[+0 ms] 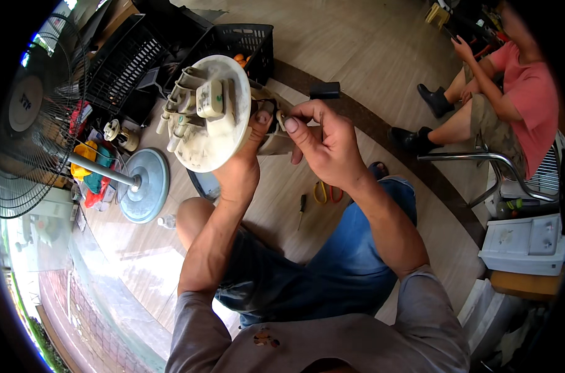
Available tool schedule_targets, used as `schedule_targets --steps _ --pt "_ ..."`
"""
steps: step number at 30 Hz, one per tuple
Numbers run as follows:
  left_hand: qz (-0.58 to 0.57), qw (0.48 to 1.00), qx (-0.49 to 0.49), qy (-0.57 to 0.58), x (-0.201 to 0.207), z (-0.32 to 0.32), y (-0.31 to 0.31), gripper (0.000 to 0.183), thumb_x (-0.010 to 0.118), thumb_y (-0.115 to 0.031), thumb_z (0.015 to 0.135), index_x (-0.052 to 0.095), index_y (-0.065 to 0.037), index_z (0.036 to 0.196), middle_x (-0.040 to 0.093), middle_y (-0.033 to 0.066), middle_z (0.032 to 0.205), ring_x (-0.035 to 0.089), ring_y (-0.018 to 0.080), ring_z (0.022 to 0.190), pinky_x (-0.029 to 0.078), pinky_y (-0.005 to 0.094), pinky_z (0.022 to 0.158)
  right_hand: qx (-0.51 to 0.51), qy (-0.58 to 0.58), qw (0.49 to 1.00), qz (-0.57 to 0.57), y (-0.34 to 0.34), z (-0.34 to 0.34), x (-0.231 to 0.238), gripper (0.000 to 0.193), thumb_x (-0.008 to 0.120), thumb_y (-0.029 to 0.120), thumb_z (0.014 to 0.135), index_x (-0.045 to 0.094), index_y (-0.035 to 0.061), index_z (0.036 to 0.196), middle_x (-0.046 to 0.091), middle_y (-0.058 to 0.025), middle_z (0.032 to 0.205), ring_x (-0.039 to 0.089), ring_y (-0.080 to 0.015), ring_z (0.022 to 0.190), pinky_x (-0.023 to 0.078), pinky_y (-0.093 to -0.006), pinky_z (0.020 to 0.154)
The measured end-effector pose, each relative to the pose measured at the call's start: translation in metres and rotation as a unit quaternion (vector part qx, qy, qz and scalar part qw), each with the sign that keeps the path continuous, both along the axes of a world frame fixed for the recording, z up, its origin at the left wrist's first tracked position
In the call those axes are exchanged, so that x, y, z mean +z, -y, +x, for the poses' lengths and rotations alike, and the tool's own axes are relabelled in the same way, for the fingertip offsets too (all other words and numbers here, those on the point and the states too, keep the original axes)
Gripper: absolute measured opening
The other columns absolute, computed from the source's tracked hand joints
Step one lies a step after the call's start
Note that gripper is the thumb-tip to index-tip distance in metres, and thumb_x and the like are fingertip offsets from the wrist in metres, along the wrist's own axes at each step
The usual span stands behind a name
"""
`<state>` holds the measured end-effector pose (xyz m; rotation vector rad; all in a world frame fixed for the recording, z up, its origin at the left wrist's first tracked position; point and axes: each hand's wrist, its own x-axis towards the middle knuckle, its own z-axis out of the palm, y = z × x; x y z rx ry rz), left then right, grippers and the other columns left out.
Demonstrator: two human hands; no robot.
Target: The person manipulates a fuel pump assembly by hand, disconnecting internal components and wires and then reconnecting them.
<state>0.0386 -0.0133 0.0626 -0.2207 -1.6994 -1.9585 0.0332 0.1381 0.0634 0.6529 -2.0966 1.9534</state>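
Observation:
My left hand [240, 171] is closed around a fuel pump assembly [237, 118], its round off-white flange tilted up and turned leftward. Pipe stubs and a raised connector block stand out on the flange's dirty face. Close behind it, on the right, my right hand [326, 143] is closed in a pinch at the assembly's body. A small pale piece shows at the fingertips, too small to name. Most of the assembly's body is hidden behind the flange and my fingers. On the floor below lie a screwdriver [302, 208] and a tool with yellow and red handles [321, 192].
A standing fan's grey base [147, 193] is at my left, near a similar pump unit [124, 133]. Black crates [257, 38] stand ahead. A black block [325, 91] shows beyond my right hand. Another person [521, 93] sits on a metal chair at right, near a white box [512, 245].

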Motion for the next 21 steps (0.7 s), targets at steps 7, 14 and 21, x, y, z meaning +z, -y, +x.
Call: schedule_targets --steps 7,14,21 --pt "0.001 1.000 0.001 0.006 -0.003 -0.004 -0.007 0.027 0.078 -0.011 0.086 0.066 0.000 0.108 0.068 0.0046 0.097 0.059 0.0138 0.087 0.048 0.0269 0.078 -0.024 0.026 0.999 -0.010 -0.001 0.002 -0.003 0.024 0.060 0.022 0.101 0.057 -0.0019 0.100 0.061 -0.0041 0.084 0.058 -0.0066 0.055 0.046 -0.0223 0.047" --pt "-0.046 0.999 -0.003 0.003 -0.003 -0.001 -0.006 0.036 0.075 -0.009 0.087 0.060 0.003 0.118 0.068 0.0084 0.107 0.063 0.0160 0.095 0.051 0.0294 0.086 -0.034 0.068 0.996 -0.037 0.002 0.007 -0.004 0.024 0.060 0.023 0.102 0.056 -0.0012 0.104 0.059 -0.0032 0.086 0.057 -0.0066 0.057 0.047 -0.0223 0.049" --pt "-0.020 1.000 0.010 0.000 -0.003 -0.006 -0.001 0.032 0.080 -0.013 0.085 0.066 0.000 0.110 0.069 0.0052 0.100 0.061 0.0154 0.090 0.048 0.0281 0.082 0.025 0.073 0.993 -0.087 0.002 -0.001 -0.009 0.025 0.069 0.017 0.096 0.058 -0.0040 0.102 0.065 -0.0054 0.077 0.059 -0.0066 0.057 0.048 -0.0238 0.049"
